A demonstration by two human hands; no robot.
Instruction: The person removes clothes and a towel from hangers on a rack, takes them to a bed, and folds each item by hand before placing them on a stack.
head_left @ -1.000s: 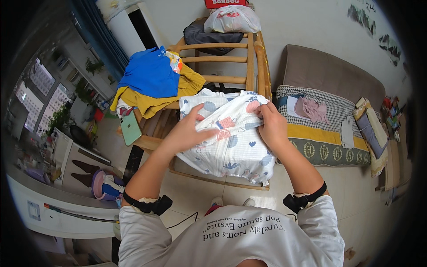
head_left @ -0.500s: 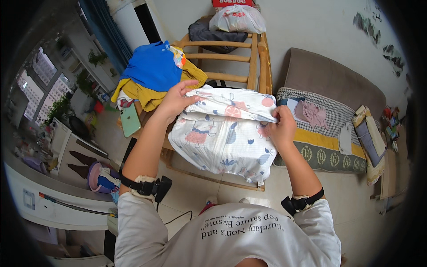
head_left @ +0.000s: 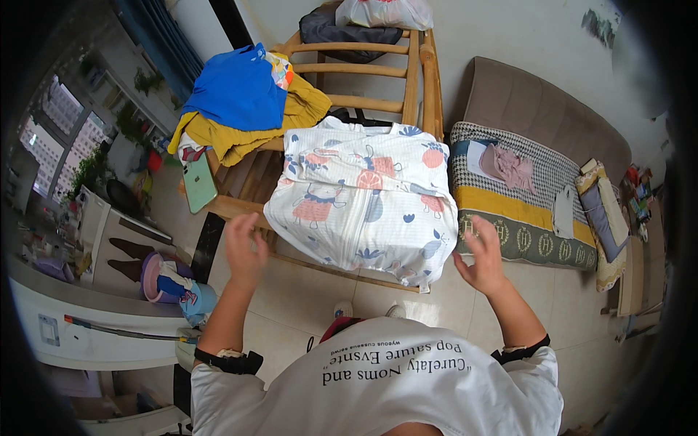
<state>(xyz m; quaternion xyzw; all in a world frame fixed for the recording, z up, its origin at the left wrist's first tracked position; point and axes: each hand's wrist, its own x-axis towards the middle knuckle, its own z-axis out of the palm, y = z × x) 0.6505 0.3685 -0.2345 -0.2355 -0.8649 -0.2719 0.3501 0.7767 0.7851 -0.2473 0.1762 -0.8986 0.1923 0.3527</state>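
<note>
A white garment point(head_left: 356, 203) with rabbit and fruit prints lies partly folded over the front of a wooden slatted frame point(head_left: 363, 70). Its near edge droops over the front rail. At the near left corner of the cloth, my left hand point(head_left: 247, 251) is free of it, fingers apart and slightly blurred. My right hand point(head_left: 481, 256) is beside the near right corner, fingers spread and holding nothing. Left of the garment, a blue garment point(head_left: 240, 91) rests on top of mustard-yellow cloth point(head_left: 305, 105). A green phone point(head_left: 198, 185) lies on the frame's left edge.
On the right stands a brown-backed sofa point(head_left: 545, 109) with a patterned cover and a pink cloth point(head_left: 507, 166) on it. Dark and white bags point(head_left: 385, 13) sit at the frame's far end. Tubs point(head_left: 153, 276) with clothes stand on the floor at left.
Both hands have let go of the garment's folded upper edge and drawn back toward me, ending at its near corners. The upper part of the garment now lies flatter on the frame.
</note>
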